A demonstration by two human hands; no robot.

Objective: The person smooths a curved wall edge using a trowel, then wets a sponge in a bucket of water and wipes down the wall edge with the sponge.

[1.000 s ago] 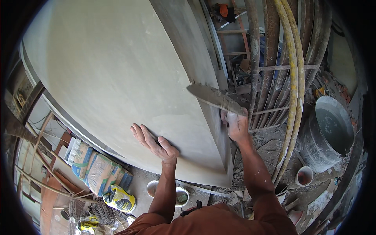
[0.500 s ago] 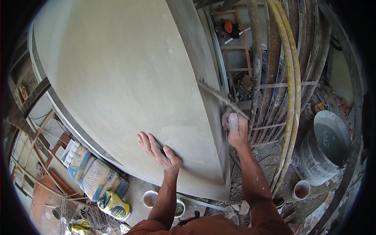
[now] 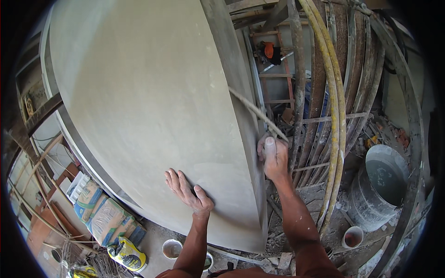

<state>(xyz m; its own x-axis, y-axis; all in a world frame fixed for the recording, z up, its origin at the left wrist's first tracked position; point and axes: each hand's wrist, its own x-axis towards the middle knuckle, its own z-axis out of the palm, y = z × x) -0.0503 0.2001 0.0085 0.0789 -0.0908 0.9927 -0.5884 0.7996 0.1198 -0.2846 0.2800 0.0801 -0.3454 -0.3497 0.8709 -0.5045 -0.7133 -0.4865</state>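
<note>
My left hand (image 3: pixel 189 191) lies flat on the broad face of a smooth grey plastered pillar (image 3: pixel 153 106), fingers spread and dusted with plaster. My right hand (image 3: pixel 274 155) is closed, thumb up, beside the pillar's narrow side (image 3: pixel 248 125). It grips a long, thin, straight grey tool (image 3: pixel 252 109), seen nearly edge-on, which slants up and left to the pillar's corner. The tool's grip is hidden in the fingers, so its exact kind cannot be told.
On the right stand rusty metal bars (image 3: pixel 320 92), yellow hoses (image 3: pixel 342 106), a large metal drum (image 3: pixel 378 185) of greyish liquid and a small bucket (image 3: pixel 353 237). Stacked bags (image 3: pixel 109 215), a yellow bag (image 3: pixel 127 254) and a white tub (image 3: pixel 172 249) sit lower left.
The view has shifted slightly. My right hand and the thin tool stay at the pillar's narrow side, the tool's far end a little higher. My left hand remains flat on the plaster.
</note>
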